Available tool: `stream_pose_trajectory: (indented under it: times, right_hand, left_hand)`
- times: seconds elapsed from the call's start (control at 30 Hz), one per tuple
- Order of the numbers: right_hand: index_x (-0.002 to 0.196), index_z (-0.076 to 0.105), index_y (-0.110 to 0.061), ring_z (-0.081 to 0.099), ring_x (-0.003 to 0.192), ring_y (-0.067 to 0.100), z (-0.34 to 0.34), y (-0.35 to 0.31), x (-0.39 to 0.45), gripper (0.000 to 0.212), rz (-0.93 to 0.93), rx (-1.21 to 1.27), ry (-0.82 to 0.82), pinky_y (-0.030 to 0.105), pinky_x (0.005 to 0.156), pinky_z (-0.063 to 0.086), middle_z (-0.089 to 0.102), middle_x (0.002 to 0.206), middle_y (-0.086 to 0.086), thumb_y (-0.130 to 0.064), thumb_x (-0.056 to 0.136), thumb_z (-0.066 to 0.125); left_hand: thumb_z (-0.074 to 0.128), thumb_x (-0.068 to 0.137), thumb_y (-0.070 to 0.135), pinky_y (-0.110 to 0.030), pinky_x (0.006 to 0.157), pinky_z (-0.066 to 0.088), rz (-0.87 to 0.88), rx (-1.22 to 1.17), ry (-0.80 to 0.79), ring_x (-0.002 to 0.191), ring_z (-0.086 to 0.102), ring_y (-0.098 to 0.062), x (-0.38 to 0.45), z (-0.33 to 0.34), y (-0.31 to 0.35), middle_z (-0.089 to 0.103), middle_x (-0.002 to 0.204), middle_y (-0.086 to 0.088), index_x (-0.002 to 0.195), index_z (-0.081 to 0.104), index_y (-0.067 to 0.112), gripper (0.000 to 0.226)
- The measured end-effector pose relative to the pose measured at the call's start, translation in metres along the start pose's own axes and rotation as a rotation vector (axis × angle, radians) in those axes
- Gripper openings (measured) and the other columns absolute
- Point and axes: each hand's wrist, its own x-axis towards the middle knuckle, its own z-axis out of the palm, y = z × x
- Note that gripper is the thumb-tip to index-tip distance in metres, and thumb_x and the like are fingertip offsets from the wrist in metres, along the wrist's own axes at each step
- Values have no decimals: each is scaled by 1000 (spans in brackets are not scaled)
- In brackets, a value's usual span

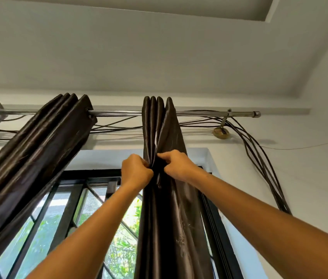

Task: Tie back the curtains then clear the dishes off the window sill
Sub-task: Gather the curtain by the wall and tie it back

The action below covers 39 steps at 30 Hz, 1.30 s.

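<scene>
Two dark brown satin curtains hang from a chrome rod above the window. The right curtain is bunched into narrow folds near the window's right side. My left hand and my right hand are raised high, both pinching this curtain's folds a little below the rod, close together. The left curtain is gathered and slants away toward the lower left. The window sill and the dishes are out of view.
A black-framed window with a diagonal grille shows green leaves outside. Several dark cables run along the wall behind the rod and drop down at the right. A rod bracket sits near the rod's right end.
</scene>
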Motion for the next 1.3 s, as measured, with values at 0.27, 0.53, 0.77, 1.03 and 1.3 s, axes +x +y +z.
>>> stream_pose_trajectory:
  times: [0.27, 0.53, 0.77, 1.03, 1.3]
  right_hand:
    - [152, 12, -24, 14, 145, 31, 14, 18, -39, 84, 137, 115, 16, 45, 115, 24, 9, 159, 7, -32, 86, 63]
    - [151, 14, -21, 35, 137, 29, 1, 21, 23, 125, 310, 593, 239, 46, 112, 32, 29, 153, 4, -88, 54, 56]
    - [114, 63, -3, 61, 104, 31, 7, -6, 52, 29, 167, 338, 51, 35, 91, 48, 64, 116, 19, -5, 94, 42]
    - [148, 26, -21, 30, 140, 13, 57, -3, -44, 50, 108, 641, 20, 28, 116, 20, 31, 152, 0, -36, 101, 35]
    - [145, 35, -20, 48, 127, 9, 132, -4, -224, 72, 279, 959, -56, 24, 109, 35, 49, 140, 1, -54, 82, 39]
  left_hand:
    - [80, 69, 9, -26, 54, 49, -28, -156, 44, 61, 64, -20, -35, -4, -8, 69, 66, -13, 71, 73, 0, 11]
    - [58, 92, 26, -42, 75, 52, -89, -397, -36, 76, 66, -25, -2, -8, -8, 71, 85, -20, 83, 71, 0, 30]
    - [55, 90, 1, -38, 82, 56, -65, -372, -148, 85, 67, -26, 26, 4, 6, 70, 90, -17, 97, 71, 8, 19]
    - [55, 83, -8, -26, 69, 55, -147, -648, -181, 77, 70, -20, -60, -1, -17, 73, 75, -7, 83, 73, 14, 28]
    - [63, 82, -7, -8, 63, 49, -209, -642, -163, 73, 69, 1, -235, -24, -64, 72, 68, 15, 92, 73, 18, 29]
